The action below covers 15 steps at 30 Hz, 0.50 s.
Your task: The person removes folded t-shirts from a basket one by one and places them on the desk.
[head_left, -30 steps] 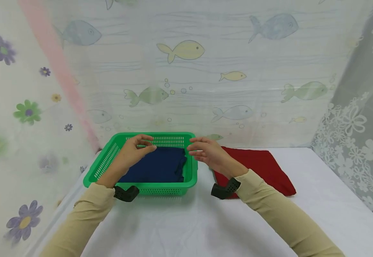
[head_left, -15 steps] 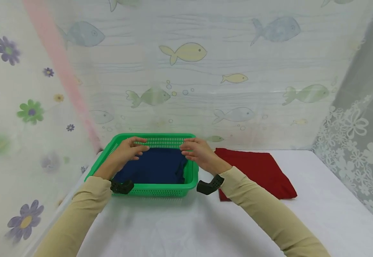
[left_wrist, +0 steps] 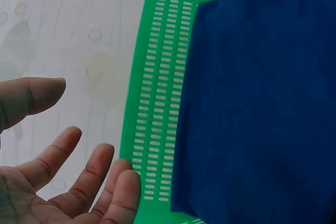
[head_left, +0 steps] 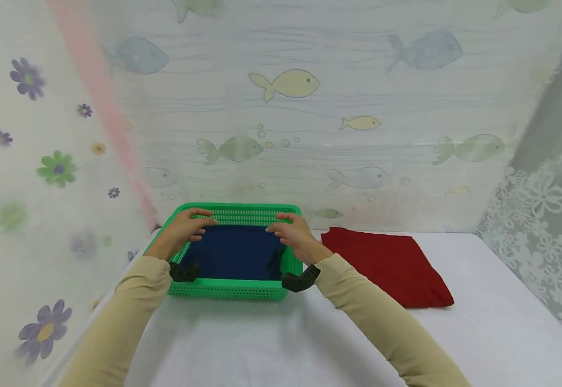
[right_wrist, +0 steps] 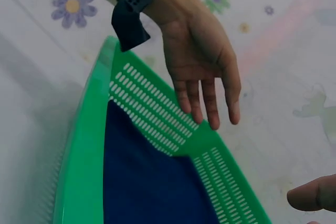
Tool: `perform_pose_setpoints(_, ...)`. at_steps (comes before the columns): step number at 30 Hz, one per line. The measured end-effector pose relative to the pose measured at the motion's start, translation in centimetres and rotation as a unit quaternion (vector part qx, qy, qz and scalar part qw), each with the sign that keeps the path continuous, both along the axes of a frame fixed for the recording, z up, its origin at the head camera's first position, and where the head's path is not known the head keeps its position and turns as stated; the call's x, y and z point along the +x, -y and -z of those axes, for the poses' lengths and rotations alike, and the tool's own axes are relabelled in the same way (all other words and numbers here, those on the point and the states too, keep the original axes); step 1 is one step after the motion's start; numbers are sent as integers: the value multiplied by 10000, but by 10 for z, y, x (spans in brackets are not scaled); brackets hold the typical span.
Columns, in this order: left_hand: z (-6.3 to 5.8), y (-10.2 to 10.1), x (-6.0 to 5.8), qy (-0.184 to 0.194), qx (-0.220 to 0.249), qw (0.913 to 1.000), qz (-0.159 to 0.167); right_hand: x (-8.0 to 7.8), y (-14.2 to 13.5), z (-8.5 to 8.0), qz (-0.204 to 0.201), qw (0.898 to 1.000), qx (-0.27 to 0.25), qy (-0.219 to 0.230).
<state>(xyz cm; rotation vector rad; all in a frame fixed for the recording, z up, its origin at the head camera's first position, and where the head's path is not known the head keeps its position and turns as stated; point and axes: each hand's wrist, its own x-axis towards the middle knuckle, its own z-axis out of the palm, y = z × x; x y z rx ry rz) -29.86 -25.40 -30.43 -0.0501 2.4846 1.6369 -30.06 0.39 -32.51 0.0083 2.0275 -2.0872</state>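
Dark blue cloth (head_left: pixel 237 251) lies flat in a green plastic basket (head_left: pixel 227 290) with slotted walls. My left hand (head_left: pixel 182 231) hovers over the basket's left side, fingers apart and loosely bent, holding nothing. The right hand (head_left: pixel 296 236) is above the right side, its fingers likewise loosely bent around nothing. In the left wrist view, the left fingers (left_wrist: pixel 92 182) overlap the slotted wall, beside the blue cloth (left_wrist: pixel 257 98). The right wrist view shows the left hand (right_wrist: pixel 197 56) over the basket's far corner and the right thumb (right_wrist: pixel 312 193) at the lower right.
A folded red cloth (head_left: pixel 387 263) rests on the white-covered table (head_left: pixel 358 344), right of the basket. Behind stands a fish-patterned curtain (head_left: pixel 310 161). A flower-patterned sheet (head_left: pixel 63 226) hangs at the left, and a lace-patterned one (head_left: pixel 542 215) at the right.
Both hands have shifted left relative to the basket, the right one from beside its right rim to over it. The blue and red cloths stay put; the view has shifted slightly.
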Motion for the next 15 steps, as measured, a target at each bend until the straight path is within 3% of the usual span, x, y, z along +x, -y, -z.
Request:
perform_pose_setpoints(9,9,8,-10,432,-192,9988,-137,-5,9,8,-199,9978,625,130)
perform_pose_setpoints(15,14,16,-15,496,-428,9978,-133,-8,13,11,-186,9965,763,300)
